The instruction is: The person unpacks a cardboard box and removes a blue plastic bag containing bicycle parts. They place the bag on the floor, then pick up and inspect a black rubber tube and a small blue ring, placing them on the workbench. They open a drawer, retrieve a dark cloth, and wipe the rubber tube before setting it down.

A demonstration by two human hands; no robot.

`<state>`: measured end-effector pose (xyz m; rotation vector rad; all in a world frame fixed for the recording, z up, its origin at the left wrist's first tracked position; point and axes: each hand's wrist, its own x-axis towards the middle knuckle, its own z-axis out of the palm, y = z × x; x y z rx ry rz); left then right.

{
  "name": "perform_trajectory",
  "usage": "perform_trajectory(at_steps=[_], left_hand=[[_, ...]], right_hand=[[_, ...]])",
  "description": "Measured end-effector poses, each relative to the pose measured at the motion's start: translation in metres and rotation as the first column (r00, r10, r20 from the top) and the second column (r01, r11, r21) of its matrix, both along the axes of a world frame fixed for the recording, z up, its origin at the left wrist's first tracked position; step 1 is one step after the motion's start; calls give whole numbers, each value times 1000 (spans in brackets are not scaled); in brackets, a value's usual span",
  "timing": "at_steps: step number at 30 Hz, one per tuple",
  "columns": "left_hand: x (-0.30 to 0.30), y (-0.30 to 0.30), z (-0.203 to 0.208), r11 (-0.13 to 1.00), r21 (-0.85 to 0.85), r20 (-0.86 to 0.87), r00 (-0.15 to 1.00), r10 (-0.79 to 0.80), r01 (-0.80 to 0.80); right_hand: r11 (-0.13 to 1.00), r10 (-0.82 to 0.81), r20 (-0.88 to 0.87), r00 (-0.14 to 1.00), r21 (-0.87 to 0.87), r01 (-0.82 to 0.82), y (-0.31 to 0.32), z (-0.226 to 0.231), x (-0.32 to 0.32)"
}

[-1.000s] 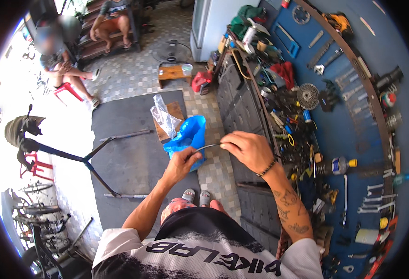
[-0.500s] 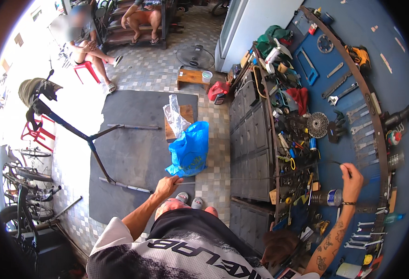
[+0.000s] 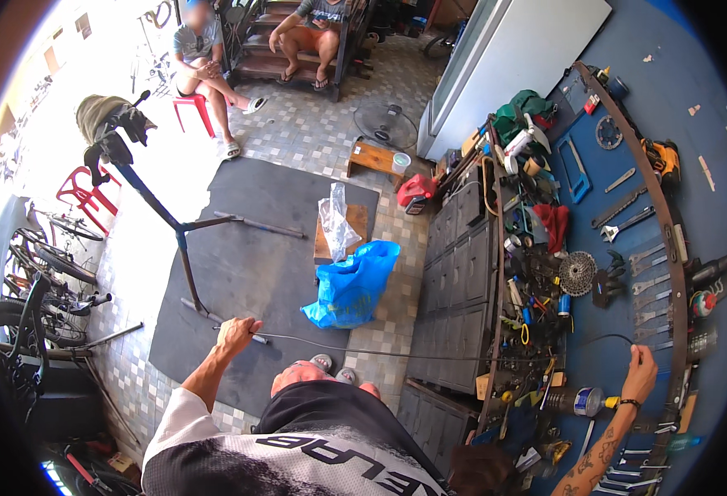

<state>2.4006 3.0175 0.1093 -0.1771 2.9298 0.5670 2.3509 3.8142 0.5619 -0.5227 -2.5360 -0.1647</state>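
Observation:
A long thin black cable [image 3: 396, 354] runs across in front of me, between my two hands. Over the near edge of the dark mat, my left hand [image 3: 235, 336] is closed on its left end, where a short grey piece pokes out from the fingers. My right hand [image 3: 641, 374], out by the tool wall, pinches the other end between thumb and fingertips. Close to that hand the cable bows upward; its middle passes in front of the drawers and the cluttered bench. What lies inside my left fist is hidden.
A repair stand [image 3: 183, 227] rises from the mat [image 3: 239, 186] at left. Beyond the cable lies a blue plastic bag [image 3: 351, 285]. Dark drawers [image 3: 454, 256] and a tool board [image 3: 620, 190] fill the right side. Two people sit at the back; bicycles [image 3: 49, 256] stand far left.
My left hand has moved left and my right hand nearer to me, so more cable spans between them. The whole view has swung a little to the left.

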Motion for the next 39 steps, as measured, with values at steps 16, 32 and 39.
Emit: perform_trajectory(at_steps=[16,32,39], left_hand=[[-3,31,92,679,678,-32,912,409,-281],[-95,226,240,373,879,-200,941,-275,296],[-89,134,254,486,827,-105,928,-357,281]], right_hand=[[986,158,945,285,-133,-105,-115,-140,-69],[419,893,56,447,-465,-780,-291,-108,-93],[626,701,-113,704,-373,-685,-100,-73,-133]])
